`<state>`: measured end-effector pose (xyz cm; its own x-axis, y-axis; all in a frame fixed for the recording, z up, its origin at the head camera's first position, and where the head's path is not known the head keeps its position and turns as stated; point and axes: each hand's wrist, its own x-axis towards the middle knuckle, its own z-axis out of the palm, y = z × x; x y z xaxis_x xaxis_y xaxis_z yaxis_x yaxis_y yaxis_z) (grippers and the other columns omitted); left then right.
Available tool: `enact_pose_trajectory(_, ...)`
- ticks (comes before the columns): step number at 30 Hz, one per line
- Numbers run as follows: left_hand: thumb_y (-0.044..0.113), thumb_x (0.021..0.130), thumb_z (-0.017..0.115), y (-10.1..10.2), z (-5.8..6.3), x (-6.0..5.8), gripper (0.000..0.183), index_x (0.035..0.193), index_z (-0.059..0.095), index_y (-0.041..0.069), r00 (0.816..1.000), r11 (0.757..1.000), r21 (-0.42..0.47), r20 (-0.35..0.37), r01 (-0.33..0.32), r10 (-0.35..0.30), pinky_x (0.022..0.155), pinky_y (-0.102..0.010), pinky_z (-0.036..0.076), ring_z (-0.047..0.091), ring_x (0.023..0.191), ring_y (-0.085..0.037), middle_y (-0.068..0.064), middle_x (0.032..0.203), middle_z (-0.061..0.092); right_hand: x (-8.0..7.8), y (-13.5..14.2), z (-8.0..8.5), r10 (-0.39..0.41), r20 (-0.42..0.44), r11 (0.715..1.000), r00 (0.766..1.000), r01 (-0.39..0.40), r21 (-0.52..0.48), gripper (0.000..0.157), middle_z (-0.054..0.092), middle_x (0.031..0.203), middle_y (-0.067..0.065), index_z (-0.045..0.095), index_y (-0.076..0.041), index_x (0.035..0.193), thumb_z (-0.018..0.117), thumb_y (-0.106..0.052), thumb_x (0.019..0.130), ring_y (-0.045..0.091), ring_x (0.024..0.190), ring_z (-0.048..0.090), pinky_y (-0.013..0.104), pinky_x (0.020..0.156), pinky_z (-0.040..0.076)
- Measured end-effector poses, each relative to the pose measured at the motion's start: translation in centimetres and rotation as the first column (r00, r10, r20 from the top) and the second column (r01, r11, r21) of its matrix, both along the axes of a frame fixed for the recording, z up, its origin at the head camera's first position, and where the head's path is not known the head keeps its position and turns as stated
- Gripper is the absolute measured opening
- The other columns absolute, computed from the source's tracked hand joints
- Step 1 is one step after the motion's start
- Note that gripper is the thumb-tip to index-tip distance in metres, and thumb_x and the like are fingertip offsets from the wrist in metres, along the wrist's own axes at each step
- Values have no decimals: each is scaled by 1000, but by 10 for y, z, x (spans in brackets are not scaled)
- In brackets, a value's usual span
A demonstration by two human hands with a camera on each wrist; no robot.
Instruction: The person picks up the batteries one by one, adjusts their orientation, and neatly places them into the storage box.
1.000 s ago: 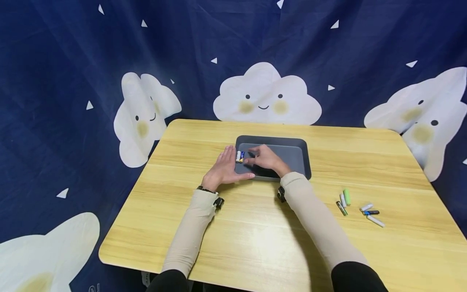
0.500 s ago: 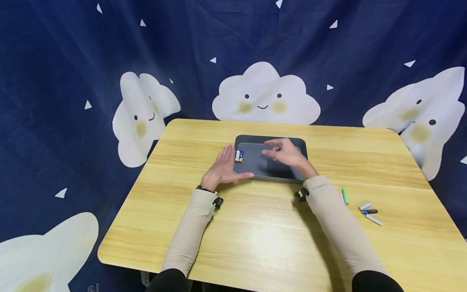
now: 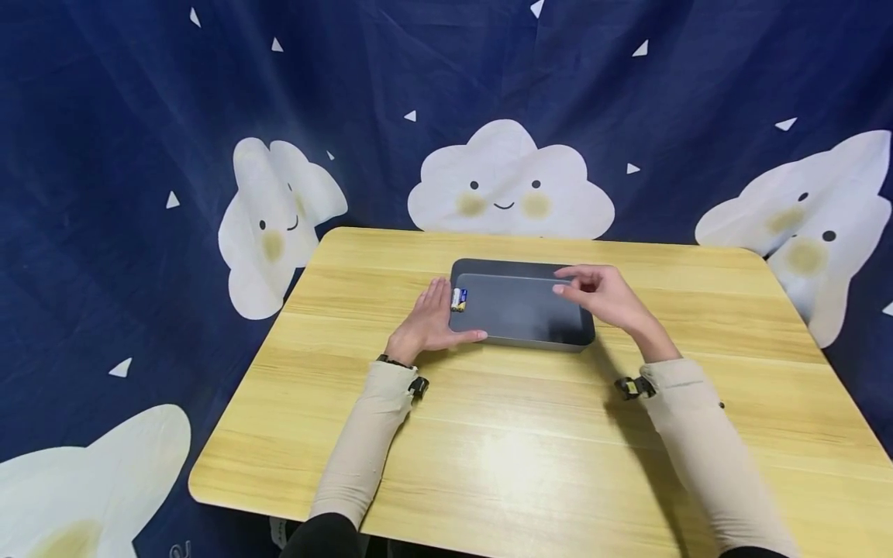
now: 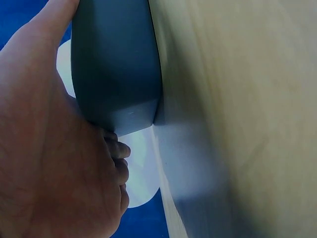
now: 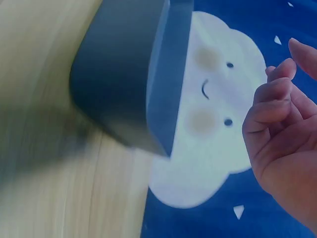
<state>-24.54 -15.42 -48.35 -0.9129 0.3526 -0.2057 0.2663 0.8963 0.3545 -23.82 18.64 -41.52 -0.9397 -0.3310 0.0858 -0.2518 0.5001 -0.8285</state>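
Note:
My left hand (image 3: 427, 322) rests against the near left corner of a dark grey tray (image 3: 519, 341), fingers straight along its left side and thumb along the front rim. In the left wrist view the palm lies close against the tray's outer wall (image 4: 116, 64). Inside the tray at its left end, two batteries (image 3: 458, 300) lie side by side, one whitish and one blue and yellow. Over the tray's right end hovers my right hand (image 3: 607, 296), thumb and forefinger apart with nothing between them. The right wrist view shows this hand (image 5: 287, 129) loosely curled, away from the tray wall.
The tray stands on a light wooden table (image 3: 516, 442) towards its far edge. My right sleeve (image 3: 718, 449) hides most of the area at the right, where one small dark end of a battery (image 3: 722, 404) peeks out. A blue curtain with clouds (image 3: 509, 182) hangs behind.
My right hand has drawn back to the right, from beside the batteries to over the tray's right end. Its sleeve now covers the loose batteries on the table. The left hand has stayed put.

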Motion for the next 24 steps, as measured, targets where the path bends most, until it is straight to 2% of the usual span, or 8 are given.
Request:
enact_pose_trajectory(8,89,79,55,1,0,2,137,165,-6,2,1000,1000,29,-2,-2,2,136,-42,0,-7,164,-26,-15,176,-8,23,44,0,-104,-73,993,992,108,51,35,67,79,0,71,-3,127,72,-21,98,5,67,54,22,58,43)
enact_pose_trajectory(12,90,79,55,1,0,2,137,165,-6,2,1000,1000,31,0,5,-5,136,-42,0,-7,164,-26,-15,176,-8,37,66,-5,-130,-70,989,989,135,66,36,67,76,-6,69,-2,129,72,-20,98,8,65,55,24,57,44)
enact_pose_trajectory(18,88,80,55,1,1,1,135,165,-6,2,1000,1000,17,-16,5,-5,136,-43,1,-6,164,-27,-16,176,-7,54,96,-10,-139,-68,983,988,146,115,37,67,77,-12,68,-2,130,70,-22,100,13,66,58,24,56,46)
enact_pose_trajectory(24,88,80,55,-1,1,2,135,165,-6,2,1000,1000,30,-21,1,0,136,-42,1,-6,165,-27,-16,176,-6,63,118,-19,-104,-79,978,991,117,174,38,68,76,-2,67,2,130,71,-19,99,15,66,59,23,56,46)
